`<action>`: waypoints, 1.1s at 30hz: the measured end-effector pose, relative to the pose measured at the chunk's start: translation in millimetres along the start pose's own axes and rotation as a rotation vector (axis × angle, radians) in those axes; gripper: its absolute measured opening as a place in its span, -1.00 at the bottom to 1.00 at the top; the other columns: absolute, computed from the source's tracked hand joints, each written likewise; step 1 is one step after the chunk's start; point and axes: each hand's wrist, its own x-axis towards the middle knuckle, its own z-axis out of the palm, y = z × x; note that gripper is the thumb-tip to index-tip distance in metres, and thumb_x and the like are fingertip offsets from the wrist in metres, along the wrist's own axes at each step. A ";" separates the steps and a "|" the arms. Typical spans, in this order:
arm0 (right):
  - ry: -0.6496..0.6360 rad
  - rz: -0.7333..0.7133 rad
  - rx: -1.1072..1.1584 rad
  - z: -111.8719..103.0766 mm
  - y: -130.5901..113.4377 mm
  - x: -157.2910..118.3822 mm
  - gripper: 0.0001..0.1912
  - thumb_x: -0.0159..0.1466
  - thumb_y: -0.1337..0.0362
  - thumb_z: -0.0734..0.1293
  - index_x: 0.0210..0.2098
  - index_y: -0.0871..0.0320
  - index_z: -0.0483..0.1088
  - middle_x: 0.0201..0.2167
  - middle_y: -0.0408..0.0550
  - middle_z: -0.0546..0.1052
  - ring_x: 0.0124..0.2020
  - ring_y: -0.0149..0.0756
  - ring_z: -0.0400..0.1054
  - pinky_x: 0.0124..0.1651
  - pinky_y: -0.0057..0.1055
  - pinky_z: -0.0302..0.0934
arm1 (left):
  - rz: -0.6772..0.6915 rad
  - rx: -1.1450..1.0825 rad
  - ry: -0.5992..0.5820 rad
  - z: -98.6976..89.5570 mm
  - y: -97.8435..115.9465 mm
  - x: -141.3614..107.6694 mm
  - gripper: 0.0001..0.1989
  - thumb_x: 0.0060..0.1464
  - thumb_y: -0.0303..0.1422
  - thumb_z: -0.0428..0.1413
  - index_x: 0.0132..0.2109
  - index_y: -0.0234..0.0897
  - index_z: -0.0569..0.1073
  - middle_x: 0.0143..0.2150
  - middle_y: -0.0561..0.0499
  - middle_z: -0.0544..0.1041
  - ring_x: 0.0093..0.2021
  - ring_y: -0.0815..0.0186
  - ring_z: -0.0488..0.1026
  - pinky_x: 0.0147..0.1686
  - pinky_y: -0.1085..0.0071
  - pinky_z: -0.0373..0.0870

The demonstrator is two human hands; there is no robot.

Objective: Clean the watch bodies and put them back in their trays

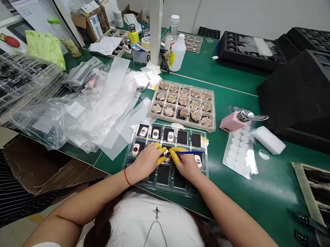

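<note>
Over a clear plastic tray [174, 190] with black-lined compartments, my two hands meet, with yellow finger cots on several fingertips. My left hand [147, 159] is closed on a small square watch case [166, 154], its dark sensor side facing up. A thin blue stick-like tool [191, 152] is pinched in my right hand [189, 167], its shaft pointing right; its tip is hidden by the fingers at the watch case. More rose-gold square watch cases [143, 131] lie in the tray's back and middle rows, while some compartments show only black lining.
Behind sits a tray of round watch cases [183, 101]. To the right are a pink pump bottle [233, 121], a sheet of round stickers [240, 151] and a white block [269, 139]. Plastic bags [83, 114] cover the left side. Black foam trays [302, 95] stand far right.
</note>
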 end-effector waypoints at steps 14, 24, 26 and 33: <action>0.022 -0.054 -0.022 -1.1 0.9 -3.1 -0.72 0.36 0.23 0.14 -0.20 0.15 0.47 -0.27 0.09 0.55 -0.26 -0.12 0.42 -0.22 -0.20 0.37 | 0.004 0.004 -0.010 3.3 -3.0 0.4 -0.81 0.20 -0.32 0.09 -0.11 -0.32 0.48 -0.27 -0.06 0.40 -0.18 0.16 0.34 -0.22 0.30 0.35; -0.019 -0.037 0.101 -4.0 -2.8 4.7 -0.75 0.33 0.28 0.16 -0.24 0.14 0.47 -0.25 0.06 0.56 -0.27 -0.18 0.43 -0.22 -0.26 0.35 | 0.014 0.014 0.006 4.4 -3.1 0.2 -0.82 0.19 -0.32 0.09 -0.15 -0.34 0.48 -0.29 -0.06 0.39 -0.19 0.17 0.34 -0.23 0.29 0.35; -0.031 -0.010 0.142 -4.7 -3.2 6.1 -0.76 0.32 0.28 0.16 -0.24 0.15 0.47 -0.25 0.06 0.56 -0.26 -0.17 0.43 -0.20 -0.26 0.34 | 0.017 0.016 0.002 3.6 -2.8 0.4 -0.81 0.19 -0.32 0.10 -0.14 -0.35 0.48 -0.28 -0.06 0.40 -0.18 0.17 0.34 -0.23 0.30 0.35; -0.086 0.099 0.209 -7.4 -4.4 5.3 -0.69 0.32 0.18 0.20 -0.42 0.15 0.48 -0.44 -0.02 0.56 -0.40 -0.24 0.44 -0.33 -0.37 0.32 | 0.021 0.046 -0.009 1.8 -0.6 0.0 -0.77 0.22 -0.29 0.05 -0.11 -0.35 0.49 -0.28 -0.07 0.41 -0.19 0.18 0.34 -0.25 0.31 0.34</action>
